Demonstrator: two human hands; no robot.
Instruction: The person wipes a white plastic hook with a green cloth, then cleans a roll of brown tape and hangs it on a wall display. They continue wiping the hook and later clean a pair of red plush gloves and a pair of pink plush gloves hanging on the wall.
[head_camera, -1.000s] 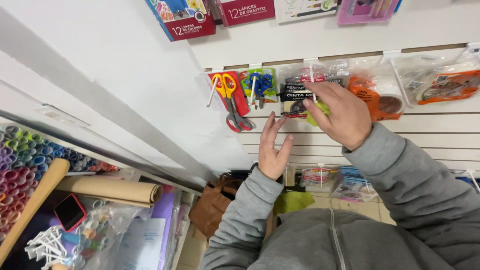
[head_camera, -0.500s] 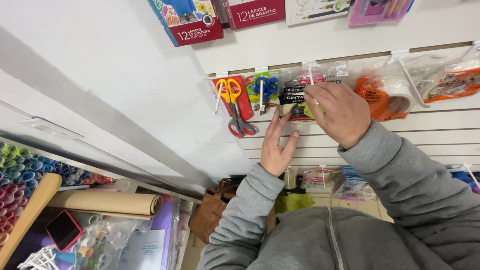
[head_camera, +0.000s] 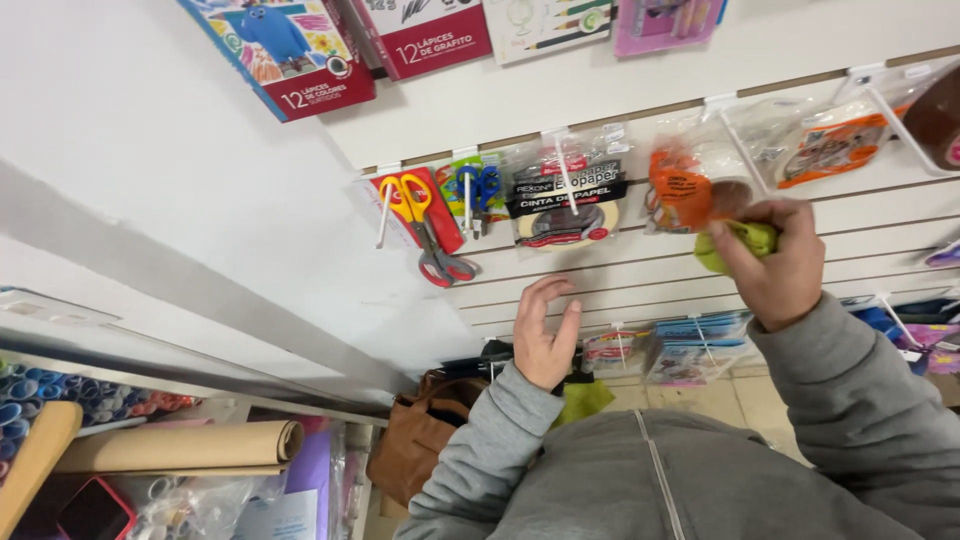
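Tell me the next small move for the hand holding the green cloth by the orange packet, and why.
Probably press the crumpled yellow-green cloth against the clear bag of orange tape and wipe. The right hand has the cloth pinched in its grip, touching that bag's lower edge on its white peg, while the left hand hangs open and empty below the masking-tape packet.

Lime-green cloth (head_camera: 745, 240) – grey sleeve (head_camera: 850, 400); scissors (head_camera: 425, 225) with red-and-yellow handles; black-and-red tape pack (head_camera: 565, 195); orange packet (head_camera: 685, 185); brown bag (head_camera: 415, 440).
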